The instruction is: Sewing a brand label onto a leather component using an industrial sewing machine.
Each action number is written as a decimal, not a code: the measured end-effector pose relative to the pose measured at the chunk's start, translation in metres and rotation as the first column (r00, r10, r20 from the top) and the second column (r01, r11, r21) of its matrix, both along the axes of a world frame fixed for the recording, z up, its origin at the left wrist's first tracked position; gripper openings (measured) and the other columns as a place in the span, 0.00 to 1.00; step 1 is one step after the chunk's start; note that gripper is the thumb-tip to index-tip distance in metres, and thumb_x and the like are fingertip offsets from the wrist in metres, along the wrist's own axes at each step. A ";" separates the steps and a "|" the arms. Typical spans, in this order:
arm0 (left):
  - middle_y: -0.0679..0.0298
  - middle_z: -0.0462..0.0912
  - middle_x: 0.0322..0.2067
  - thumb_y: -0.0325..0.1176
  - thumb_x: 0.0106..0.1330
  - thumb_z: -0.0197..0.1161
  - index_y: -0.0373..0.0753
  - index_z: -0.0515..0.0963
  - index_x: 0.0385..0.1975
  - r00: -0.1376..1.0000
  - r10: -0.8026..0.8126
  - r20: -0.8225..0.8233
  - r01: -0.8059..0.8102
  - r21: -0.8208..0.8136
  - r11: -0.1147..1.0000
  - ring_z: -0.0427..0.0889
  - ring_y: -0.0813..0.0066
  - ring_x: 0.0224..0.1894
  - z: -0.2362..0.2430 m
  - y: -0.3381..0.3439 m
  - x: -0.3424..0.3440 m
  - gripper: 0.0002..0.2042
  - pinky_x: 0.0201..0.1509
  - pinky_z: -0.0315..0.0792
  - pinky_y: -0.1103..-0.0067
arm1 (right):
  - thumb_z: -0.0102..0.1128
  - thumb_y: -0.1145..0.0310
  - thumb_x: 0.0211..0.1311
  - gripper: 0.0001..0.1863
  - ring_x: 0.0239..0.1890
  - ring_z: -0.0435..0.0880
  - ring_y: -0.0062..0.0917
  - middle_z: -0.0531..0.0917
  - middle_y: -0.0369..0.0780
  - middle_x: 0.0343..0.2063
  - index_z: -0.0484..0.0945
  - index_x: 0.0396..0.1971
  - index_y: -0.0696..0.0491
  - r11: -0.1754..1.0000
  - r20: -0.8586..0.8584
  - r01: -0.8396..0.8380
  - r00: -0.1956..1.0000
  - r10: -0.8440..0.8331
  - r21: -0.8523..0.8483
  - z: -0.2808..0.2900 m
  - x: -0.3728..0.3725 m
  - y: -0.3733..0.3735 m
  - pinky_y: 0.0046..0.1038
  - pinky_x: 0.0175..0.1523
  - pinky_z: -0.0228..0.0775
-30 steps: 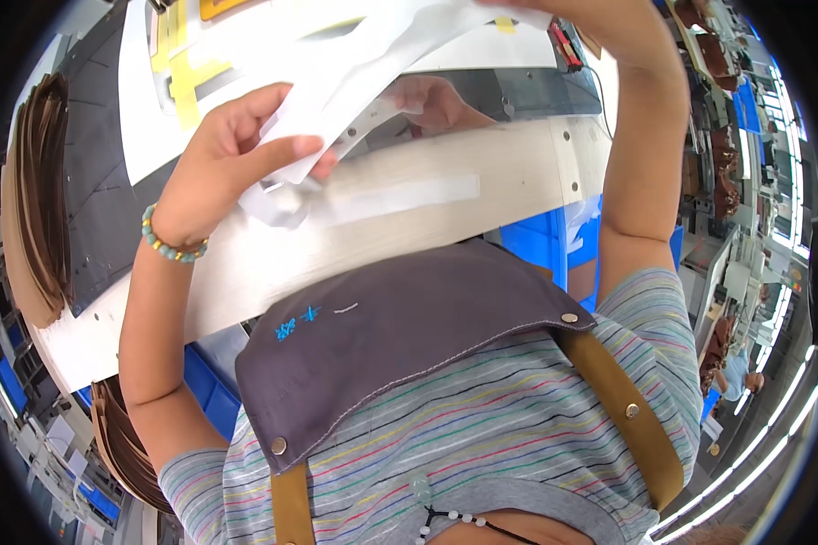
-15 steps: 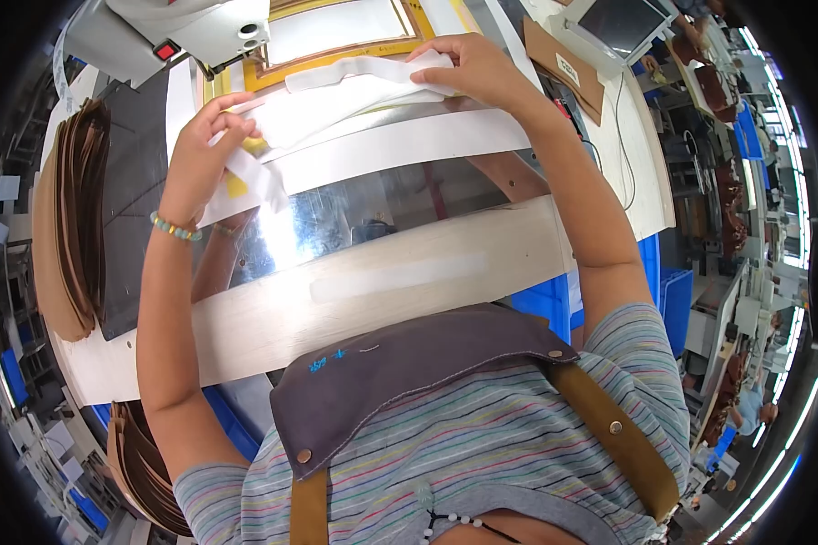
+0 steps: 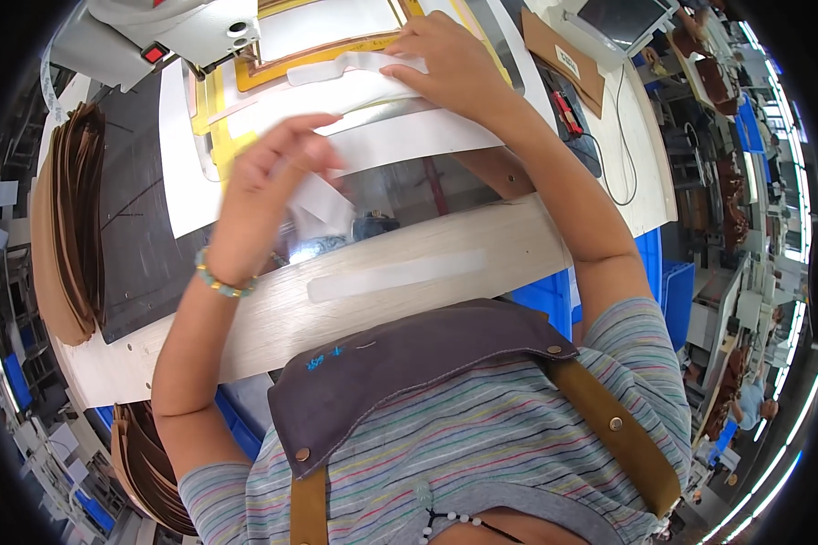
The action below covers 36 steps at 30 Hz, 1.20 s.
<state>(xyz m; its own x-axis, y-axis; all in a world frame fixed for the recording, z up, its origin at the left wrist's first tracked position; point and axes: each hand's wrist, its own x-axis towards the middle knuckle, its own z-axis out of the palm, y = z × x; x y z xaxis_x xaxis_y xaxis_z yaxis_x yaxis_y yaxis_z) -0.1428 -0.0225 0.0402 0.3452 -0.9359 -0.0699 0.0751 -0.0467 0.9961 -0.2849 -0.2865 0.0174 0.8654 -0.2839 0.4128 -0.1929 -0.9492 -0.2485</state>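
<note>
My left hand [image 3: 277, 177] is smeared by motion above the near part of the work surface. Its fingers are curled, and a loose white strip [image 3: 325, 207] hangs from them. Farther off and to the right, my right hand [image 3: 445, 68] has thumb and fingers closed on the right end of a wavy white strip [image 3: 336, 68]. That strip lies along the near side of a yellow-edged frame [image 3: 286, 68]. White sheet material lies beneath it, with yellow tape [image 3: 216, 109] at its left.
A white machine head [image 3: 200, 32] with a red switch stands at the back left. Stacked brown pieces [image 3: 73, 227] line the left side. A shiny metal plate [image 3: 409, 195] lies nearest me, before a pale wooden edge [image 3: 482, 245]. At the right are a screen [image 3: 618, 23] and a cable.
My left hand has come nearer and to the right, away from the sheet's left end, with the hanging strip. My right hand has shifted slightly left along the wavy strip.
</note>
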 end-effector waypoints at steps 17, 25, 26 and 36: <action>0.66 0.76 0.70 0.31 0.72 0.65 0.42 0.81 0.62 0.050 -0.031 0.998 0.166 0.023 0.986 0.67 0.54 0.76 -0.035 0.005 0.058 0.19 0.76 0.64 0.62 | 0.65 0.65 0.71 0.13 0.32 0.78 0.15 0.84 0.40 0.30 0.86 0.42 0.61 0.655 0.216 -0.300 0.954 0.208 0.694 0.077 0.027 0.021 0.23 0.42 0.73; 0.58 0.75 0.71 0.33 0.73 0.63 0.41 0.79 0.65 0.094 0.014 0.995 0.128 -0.026 0.991 0.71 0.52 0.73 -0.051 0.015 0.075 0.20 0.76 0.65 0.61 | 0.64 0.60 0.69 0.17 0.53 0.83 0.48 0.86 0.52 0.49 0.86 0.47 0.58 0.991 -0.049 -0.065 0.996 0.071 0.114 0.018 -0.028 0.013 0.45 0.59 0.74; 0.58 0.75 0.71 0.33 0.73 0.64 0.41 0.78 0.65 0.106 0.041 0.994 0.098 -0.051 0.994 0.71 0.52 0.72 -0.053 0.014 0.077 0.21 0.76 0.65 0.62 | 0.63 0.60 0.70 0.18 0.59 0.80 0.47 0.84 0.52 0.54 0.85 0.51 0.57 1.000 -0.046 0.003 0.999 -0.002 0.014 0.009 -0.040 0.010 0.42 0.65 0.72; 0.57 0.82 0.63 0.31 0.70 0.68 0.40 0.79 0.66 0.166 0.096 0.981 0.004 -0.098 0.995 0.76 0.56 0.68 -0.058 0.003 0.080 0.23 0.74 0.68 0.66 | 0.62 0.59 0.73 0.18 0.64 0.79 0.36 0.85 0.39 0.59 0.85 0.57 0.49 0.995 0.088 0.074 0.994 -0.069 -0.060 -0.043 -0.069 0.032 0.40 0.67 0.72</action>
<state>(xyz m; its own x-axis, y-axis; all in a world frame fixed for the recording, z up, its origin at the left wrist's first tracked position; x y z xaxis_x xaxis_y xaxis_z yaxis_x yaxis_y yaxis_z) -0.0625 -0.0193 -0.0182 0.1222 -0.8997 0.4189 -0.9700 -0.0190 0.2422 -0.3541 -0.2545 -0.0256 0.8046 -0.3150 0.5033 -0.2413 -0.9480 -0.2074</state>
